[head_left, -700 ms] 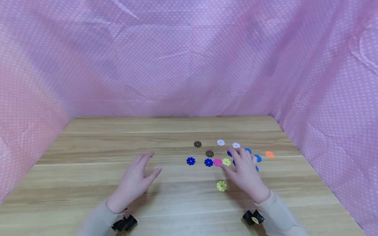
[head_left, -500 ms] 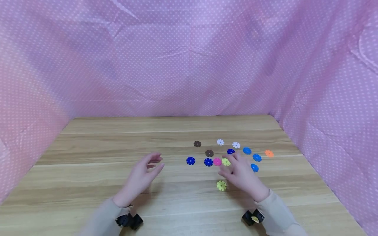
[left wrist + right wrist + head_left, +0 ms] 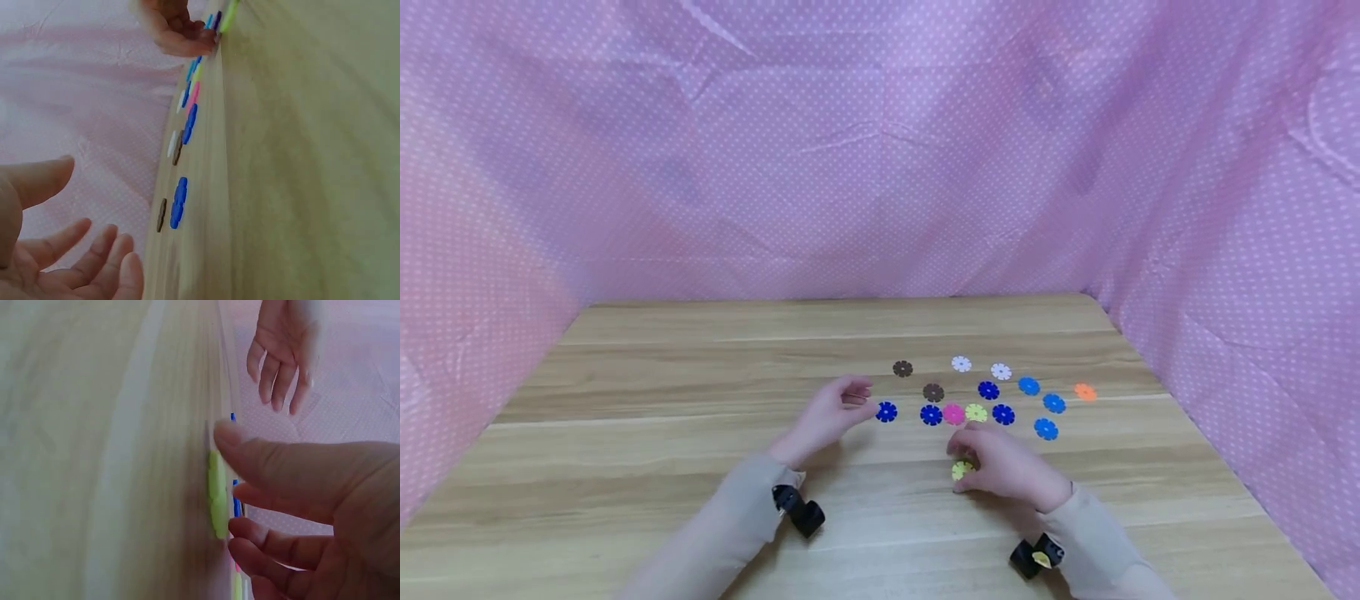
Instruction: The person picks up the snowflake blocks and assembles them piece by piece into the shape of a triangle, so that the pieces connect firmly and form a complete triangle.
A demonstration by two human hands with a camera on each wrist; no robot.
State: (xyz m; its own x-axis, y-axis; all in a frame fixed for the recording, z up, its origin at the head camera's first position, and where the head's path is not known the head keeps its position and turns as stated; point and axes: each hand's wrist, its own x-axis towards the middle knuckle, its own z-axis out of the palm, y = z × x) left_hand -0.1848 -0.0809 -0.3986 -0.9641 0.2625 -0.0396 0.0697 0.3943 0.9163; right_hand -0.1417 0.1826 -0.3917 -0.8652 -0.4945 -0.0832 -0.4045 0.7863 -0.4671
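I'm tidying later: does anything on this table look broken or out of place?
Nothing stands out: the discs lie scattered and flat on the table, none visibly broken. The right hand partly hides the nearer yellow disc.

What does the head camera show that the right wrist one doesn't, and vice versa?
Only the head view shows the orange disc, white discs and wrist cameras. Only the right wrist view shows the palm of the left hand face-on and the nearest yellow disc edge-on. Both share that hand and disc, the right hand, tabletop and pink cloth.
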